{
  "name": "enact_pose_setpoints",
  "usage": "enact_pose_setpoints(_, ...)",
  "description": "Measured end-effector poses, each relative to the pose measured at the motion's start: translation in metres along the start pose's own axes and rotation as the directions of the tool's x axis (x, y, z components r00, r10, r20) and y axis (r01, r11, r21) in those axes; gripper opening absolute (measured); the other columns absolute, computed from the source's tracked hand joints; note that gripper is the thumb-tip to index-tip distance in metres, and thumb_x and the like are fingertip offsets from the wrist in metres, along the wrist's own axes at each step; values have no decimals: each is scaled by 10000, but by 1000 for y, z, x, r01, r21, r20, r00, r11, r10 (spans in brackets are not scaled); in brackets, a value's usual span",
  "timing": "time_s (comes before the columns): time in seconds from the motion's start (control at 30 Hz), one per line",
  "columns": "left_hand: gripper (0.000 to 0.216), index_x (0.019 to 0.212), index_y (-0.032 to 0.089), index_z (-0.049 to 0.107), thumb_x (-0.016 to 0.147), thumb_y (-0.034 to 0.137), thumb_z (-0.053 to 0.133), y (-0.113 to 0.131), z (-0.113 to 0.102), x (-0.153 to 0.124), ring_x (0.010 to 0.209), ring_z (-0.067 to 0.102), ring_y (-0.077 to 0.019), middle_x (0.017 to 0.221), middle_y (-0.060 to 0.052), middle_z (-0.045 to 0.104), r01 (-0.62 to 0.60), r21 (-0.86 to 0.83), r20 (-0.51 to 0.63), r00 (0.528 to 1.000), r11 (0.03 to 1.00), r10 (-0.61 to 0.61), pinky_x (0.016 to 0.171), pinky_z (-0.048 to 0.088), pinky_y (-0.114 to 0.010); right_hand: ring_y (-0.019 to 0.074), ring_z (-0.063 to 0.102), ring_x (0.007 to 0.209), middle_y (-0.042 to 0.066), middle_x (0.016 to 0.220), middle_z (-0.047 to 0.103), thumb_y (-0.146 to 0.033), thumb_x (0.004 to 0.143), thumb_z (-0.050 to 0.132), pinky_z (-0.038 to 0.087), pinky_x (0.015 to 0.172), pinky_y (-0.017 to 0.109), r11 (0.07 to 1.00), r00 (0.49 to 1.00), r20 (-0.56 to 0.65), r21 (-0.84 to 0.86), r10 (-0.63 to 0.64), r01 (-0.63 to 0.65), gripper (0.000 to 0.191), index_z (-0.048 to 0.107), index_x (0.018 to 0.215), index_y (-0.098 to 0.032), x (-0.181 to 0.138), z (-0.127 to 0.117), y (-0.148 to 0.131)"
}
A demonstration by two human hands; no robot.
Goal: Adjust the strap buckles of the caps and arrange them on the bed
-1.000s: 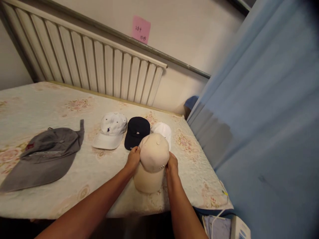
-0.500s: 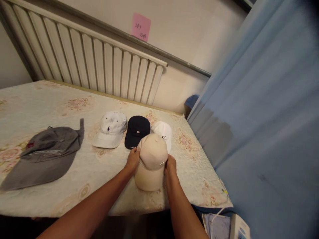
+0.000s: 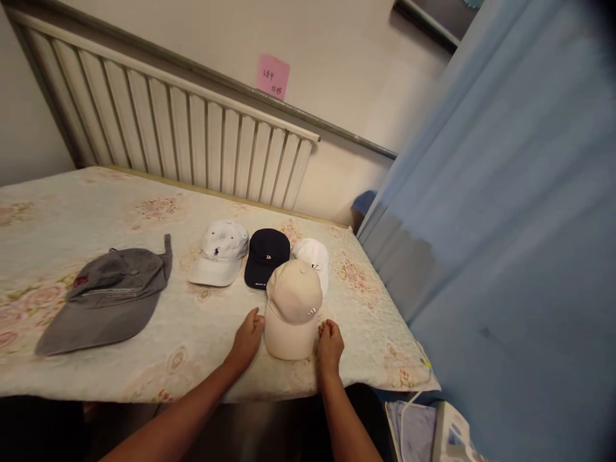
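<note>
A beige cap (image 3: 292, 308) lies on the flowered table cover (image 3: 202, 333), brim toward me, near the front edge. My left hand (image 3: 248, 339) rests flat on the cover, fingers stretched out and touching the brim's left side. My right hand (image 3: 330, 343) sits just right of the brim with its fingers curled in, holding nothing that I can see. Behind the beige cap lie a navy cap (image 3: 266, 255), a white cap with a small blue logo (image 3: 219, 252) and another white cap (image 3: 314, 256), partly hidden by the beige one.
A large grey cap (image 3: 110, 298) lies at the left of the table. A white radiator (image 3: 192, 144) runs along the back wall under a pink note (image 3: 272, 76). A blue curtain (image 3: 505, 224) hangs close on the right. A white device (image 3: 455, 436) sits below it.
Both hands have let go of the beige cap and drawn back toward me to either side of its brim. The cap now rests flat on the cover. The view has shifted down slightly.
</note>
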State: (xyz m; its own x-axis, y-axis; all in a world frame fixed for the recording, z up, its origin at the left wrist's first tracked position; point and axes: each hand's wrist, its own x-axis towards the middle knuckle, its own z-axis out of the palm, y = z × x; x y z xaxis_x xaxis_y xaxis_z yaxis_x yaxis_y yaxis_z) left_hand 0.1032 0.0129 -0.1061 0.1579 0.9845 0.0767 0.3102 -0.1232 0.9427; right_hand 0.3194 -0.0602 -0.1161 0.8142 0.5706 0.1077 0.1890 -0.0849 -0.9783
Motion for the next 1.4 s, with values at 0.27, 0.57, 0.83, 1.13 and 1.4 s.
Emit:
enact_pose_setpoints(0.27, 603, 1356, 124, 339, 807, 308, 505, -18, -3, -24, 1192, 532, -240, 1322, -168, 492, -273, 112, 125, 958, 955, 259, 1045, 394, -437, 265, 607, 1020, 169, 1068, 677, -295, 785, 442, 417, 941, 389, 966, 984, -18, -194, -176, 169, 380, 643, 1057, -123, -22, -4, 4)
enact_pose_setpoints(0.57, 720, 1408, 191, 258, 753, 192, 557, -25, -2, -28, 1304, 409, -258, 1378, -138, 441, -457, 221, 187, 887, 862, 422, 1102, 325, -464, 247, 639, 956, 169, 1036, 688, -221, 809, 370, 457, 873, 356, 935, 972, -10, -276, -236, 224, 402, 630, 1093, -104, -25, -3, 7)
enact_pose_setpoints(0.83, 701, 1403, 186, 263, 767, 201, 557, -29, 0, -30, 1316, 396, -262, 1388, -146, 434, -469, 255, 198, 881, 845, 430, 1102, 327, -473, 236, 652, 905, 150, 977, 707, -246, 830, 369, 467, 834, 336, 918, 966, 15, -306, -259, 252, 390, 636, 1081, -111, -27, -4, 4)
enact_pose_setpoints(1.13, 736, 1412, 198, 231, 752, 173, 557, -27, 1, -35, 1326, 383, -275, 1401, -155, 419, -460, 290, 212, 886, 839, 412, 1101, 317, -516, 241, 649, 936, 145, 1008, 708, -249, 814, 387, 455, 850, 338, 894, 957, 23, -351, -290, 279, 385, 645, 1072, -124, -29, -6, 2)
enact_pose_setpoints(1.4, 652, 1375, 147, 324, 773, 204, 569, -19, -5, -42, 1300, 416, -275, 1360, -185, 468, -446, 270, 195, 893, 853, 406, 1094, 340, -490, 270, 633, 969, 170, 1021, 696, -295, 814, 385, 441, 876, 369, 880, 957, 48, -382, -285, 282, 406, 641, 1071, -112, -30, -8, 3)
